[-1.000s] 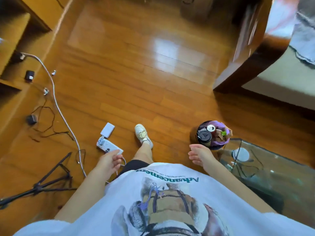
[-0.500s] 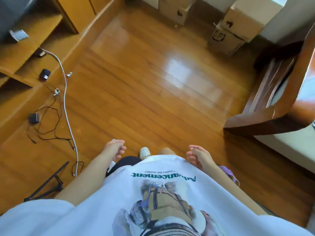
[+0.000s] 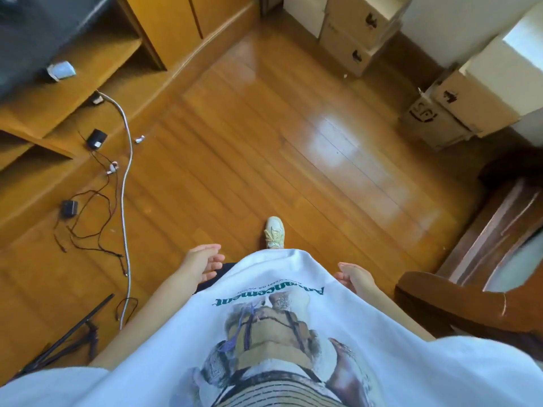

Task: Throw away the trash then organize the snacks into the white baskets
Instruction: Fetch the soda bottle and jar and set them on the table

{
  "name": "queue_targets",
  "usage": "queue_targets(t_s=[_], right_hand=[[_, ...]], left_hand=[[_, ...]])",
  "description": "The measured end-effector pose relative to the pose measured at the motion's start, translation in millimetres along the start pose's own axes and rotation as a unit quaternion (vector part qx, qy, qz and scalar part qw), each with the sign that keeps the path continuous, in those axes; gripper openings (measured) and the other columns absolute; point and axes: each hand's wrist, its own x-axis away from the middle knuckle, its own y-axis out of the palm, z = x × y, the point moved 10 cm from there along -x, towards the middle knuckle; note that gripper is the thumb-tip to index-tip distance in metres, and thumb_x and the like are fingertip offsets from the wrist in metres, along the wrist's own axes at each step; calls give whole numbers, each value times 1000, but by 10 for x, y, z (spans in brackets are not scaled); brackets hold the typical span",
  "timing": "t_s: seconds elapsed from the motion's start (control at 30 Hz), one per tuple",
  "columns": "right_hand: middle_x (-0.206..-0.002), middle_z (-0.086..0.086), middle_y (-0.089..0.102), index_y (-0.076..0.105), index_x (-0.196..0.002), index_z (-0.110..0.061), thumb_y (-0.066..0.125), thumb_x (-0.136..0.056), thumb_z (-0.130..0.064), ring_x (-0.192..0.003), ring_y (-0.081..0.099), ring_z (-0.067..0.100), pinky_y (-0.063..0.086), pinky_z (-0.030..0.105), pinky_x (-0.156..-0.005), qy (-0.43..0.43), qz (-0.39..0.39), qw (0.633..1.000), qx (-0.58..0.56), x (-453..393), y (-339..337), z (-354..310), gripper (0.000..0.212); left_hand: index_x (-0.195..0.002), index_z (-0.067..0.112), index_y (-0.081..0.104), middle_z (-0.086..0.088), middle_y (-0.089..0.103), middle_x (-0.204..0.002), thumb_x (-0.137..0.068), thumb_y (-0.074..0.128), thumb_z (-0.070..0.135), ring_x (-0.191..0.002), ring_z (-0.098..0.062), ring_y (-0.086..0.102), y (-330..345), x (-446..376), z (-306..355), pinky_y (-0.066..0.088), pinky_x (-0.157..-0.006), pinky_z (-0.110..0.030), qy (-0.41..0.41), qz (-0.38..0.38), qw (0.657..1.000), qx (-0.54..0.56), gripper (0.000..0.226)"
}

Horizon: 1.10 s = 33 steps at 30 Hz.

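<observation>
A: Walking, by the look of it — you have one pale shoe point(image 3: 274, 232) planted on the wooden floor point(image 3: 264, 136), and both arms hang at your sides. Why nothing in either grip?

B: Your left hand point(image 3: 202, 262) is loosely open, fingers slack, with nothing in it. Your right hand point(image 3: 354, 277) is the same, half curled and empty beside the hem of your white shirt point(image 3: 264, 333). My guess is you are between steps of the job and crossing the room.

A: Where are the trash, the snacks and the white baskets?

B: None of them show in this view, so you cannot tell from here where they sit. No desk is in sight either.

A: Then count what you do see.

B: Two hands and one shoe. At least four cardboard boxes point(image 3: 352, 33), stacked along the far wall, probably stored out of the walkway. One thick grey cable point(image 3: 125, 201) trailing from the wooden shelf unit point(image 3: 73, 83) across the floor. Two small black adapters point(image 3: 96, 139), with thin dark wires looped between them. A black tripod leg point(image 3: 67, 339) lies at your lower left, and a dark wooden chair arm point(image 3: 458, 301) sits at your right. Mind that cable; it lies near your path.
</observation>
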Motion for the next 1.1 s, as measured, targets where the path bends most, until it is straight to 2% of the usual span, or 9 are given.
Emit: queue_targets(t_s=[0.1,0.27,0.47,0.53,0.63,0.73,0.87,1.03,1.1], right_hand=[[-67,8,52,56,-107,-6,48,-94,-9,-52,45,17,33,24,-51,-44,-30,997,53,-131,226,-765,16],[-64,3,53,54,-99,-14,46,-93,-10,-55,49,15,34,22,-55,-108,-91,977,161,-110,911,-1902,10],[-68,0,58,56,-100,-17,48,-93,-13,-56,52,12,37,21,-55,-197,-157,924,289,147,1997,-2980,11],[-70,0,58,56,-101,-17,49,-93,-14,-56,51,13,37,22,-56,-215,-169,908,317,228,2423,-3319,11],[-72,0,59,56,-101,-17,49,-93,-14,-59,52,13,37,23,-56,-213,-169,901,338,258,2779,-3623,11],[-71,3,58,56,-103,-14,48,-94,-12,-59,52,15,37,24,-56,-187,-164,908,337,213,2848,-3691,12],[-69,9,56,57,-114,-2,49,-92,-6,-58,51,20,40,26,-55,-171,-141,932,287,288,3167,-4138,23],[-67,12,55,55,-117,9,49,-92,1,-49,57,17,44,12,-39,-159,-88,953,243,280,3327,-4511,27],[-66,10,55,57,-116,5,50,-92,-2,-40,56,10,44,17,-41,-138,-61,958,243,272,3356,-4603,26]], left_hand=[[-119,7,57,-4,59,-77,-96,46,11,-63,-14,51,-53,-114,299,40,-59,-24,-3,25,998,51,26],[-113,13,55,-4,59,-78,-97,44,14,-64,-14,53,-272,-274,528,41,-59,-24,-28,71,986,149,20],[-86,17,53,3,64,-48,-97,43,15,-29,-2,53,-578,-476,480,34,-57,-24,-109,99,956,252,15],[-93,15,54,-1,62,-64,-98,42,17,-44,-9,59,-752,-637,604,35,-59,-24,-124,99,945,285,13],[-125,11,47,-5,53,-81,-99,39,16,-68,-15,49,-993,-881,752,36,-63,-23,-129,99,937,310,28],[-114,6,53,-8,56,-91,-99,39,13,-73,-13,49,-1151,-1029,941,39,-64,-21,-130,95,939,304,22],[-98,9,56,-4,57,-85,-95,48,22,-73,-14,52,-1549,-1326,1676,41,-66,-26,-134,91,940,299,16],[-113,13,56,-2,57,-76,-96,46,15,-65,-12,50,-1856,-1673,3018,39,-58,-23,-73,93,970,212,20],[-116,11,58,-2,57,-76,-96,45,14,-65,-11,50,-1857,-1762,3532,39,-59,-22,-51,81,978,184,23]])
